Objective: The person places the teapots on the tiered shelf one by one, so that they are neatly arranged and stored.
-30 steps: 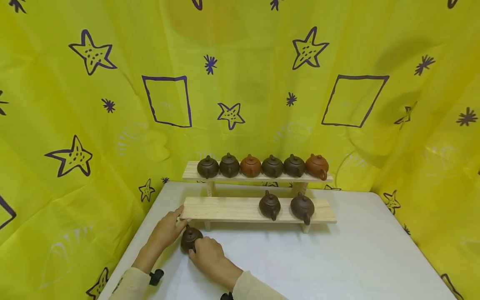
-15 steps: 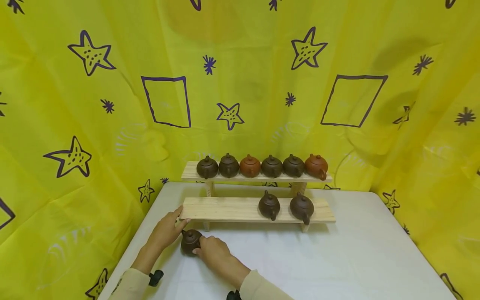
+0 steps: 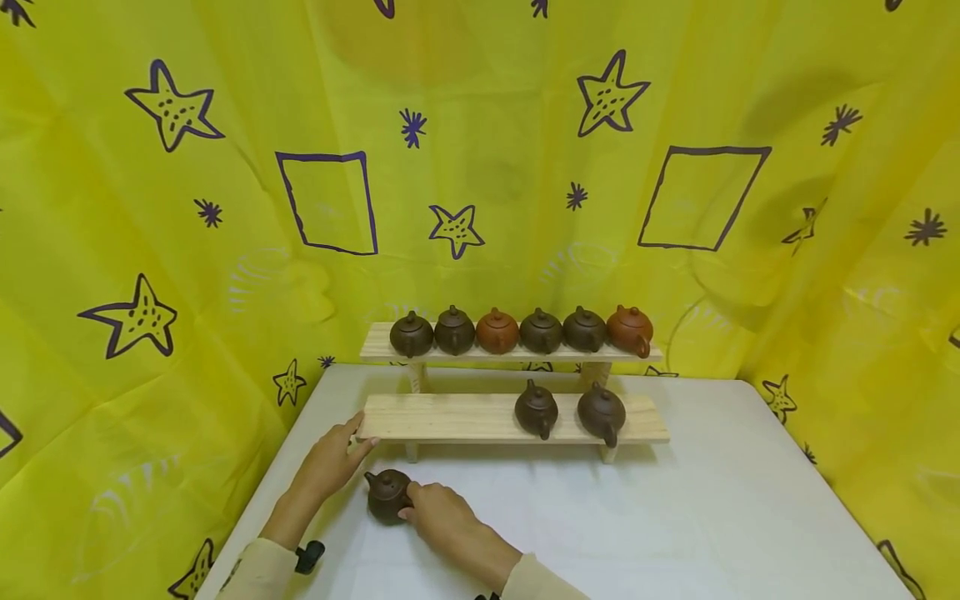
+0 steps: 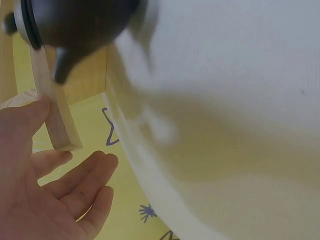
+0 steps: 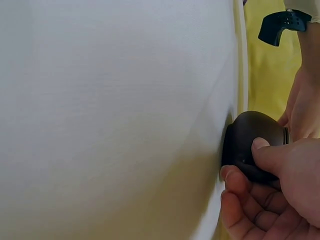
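A dark brown teapot [image 3: 387, 495] is low over the white table in front of the lower wooden shelf's left end, its spout toward the left. I cannot tell whether its base touches the cloth. My right hand [image 3: 450, 525] pinches it by the handle side; the right wrist view shows the thumb [image 5: 267, 155] on it and the fingers curled below. My left hand [image 3: 326, 467] holds the left end of the lower wooden shelf [image 3: 442, 417] between thumb and index finger, the other fingers loosely bent. Two dark teapots, one [image 3: 536, 410] and another [image 3: 602, 412], sit on that shelf's right half.
Behind, a higher wooden shelf [image 3: 367, 342] bears a row of several teapots, dark brown ones and reddish ones such as the end teapot [image 3: 630, 329]. A white cloth covers the table [image 3: 675, 517]. Yellow patterned curtains [image 3: 510, 108] surround it at the back and sides.
My right hand has drawn the teapot slightly toward me and to the right, away from the left hand, and its spout has turned left. The left hand stays at the shelf end.
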Motion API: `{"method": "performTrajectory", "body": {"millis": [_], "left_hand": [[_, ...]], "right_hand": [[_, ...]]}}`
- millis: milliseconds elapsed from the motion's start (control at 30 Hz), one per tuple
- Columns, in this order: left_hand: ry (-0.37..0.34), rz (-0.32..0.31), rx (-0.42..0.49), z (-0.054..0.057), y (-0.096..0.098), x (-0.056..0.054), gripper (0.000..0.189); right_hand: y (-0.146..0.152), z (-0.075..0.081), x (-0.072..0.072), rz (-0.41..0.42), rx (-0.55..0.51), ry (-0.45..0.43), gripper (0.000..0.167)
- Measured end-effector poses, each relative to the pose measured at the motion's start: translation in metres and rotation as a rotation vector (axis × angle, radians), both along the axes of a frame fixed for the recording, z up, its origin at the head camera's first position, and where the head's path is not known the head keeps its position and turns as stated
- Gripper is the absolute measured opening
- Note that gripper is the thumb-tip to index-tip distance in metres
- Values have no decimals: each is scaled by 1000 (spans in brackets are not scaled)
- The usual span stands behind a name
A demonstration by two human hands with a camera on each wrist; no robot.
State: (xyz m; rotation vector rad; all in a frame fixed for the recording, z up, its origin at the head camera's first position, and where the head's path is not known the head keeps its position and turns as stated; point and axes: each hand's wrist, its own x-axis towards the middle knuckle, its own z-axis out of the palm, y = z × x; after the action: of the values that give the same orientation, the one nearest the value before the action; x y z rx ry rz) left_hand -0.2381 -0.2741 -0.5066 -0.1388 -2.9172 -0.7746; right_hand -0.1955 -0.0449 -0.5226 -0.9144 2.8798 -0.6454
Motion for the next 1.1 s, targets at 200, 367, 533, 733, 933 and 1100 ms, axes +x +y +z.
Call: {"method": "performTrajectory", "body": {"millis": [200,367,533,733,933,1100], "left_hand": [[7,-3,4,0,0,0,70],[12,-11,5,0,0,-1,69],[5,-11,15,-2,0,-1,70],[14,-15,18,-1,-1,1,69],[11,-17,13,0,0,2,69],[10,-14,13,1,0,2,69]], "right_hand": [[23,-2,4,14,-69,-17,21],[42,-3,7,0,-109,-26,18],[55,4,11,1,-143,-12,18],[62,21,10,3,-223,-39,16],[67,37,-5,-49,-304,-23,13],[72,47,-23,-113,-336,47,17]]}}
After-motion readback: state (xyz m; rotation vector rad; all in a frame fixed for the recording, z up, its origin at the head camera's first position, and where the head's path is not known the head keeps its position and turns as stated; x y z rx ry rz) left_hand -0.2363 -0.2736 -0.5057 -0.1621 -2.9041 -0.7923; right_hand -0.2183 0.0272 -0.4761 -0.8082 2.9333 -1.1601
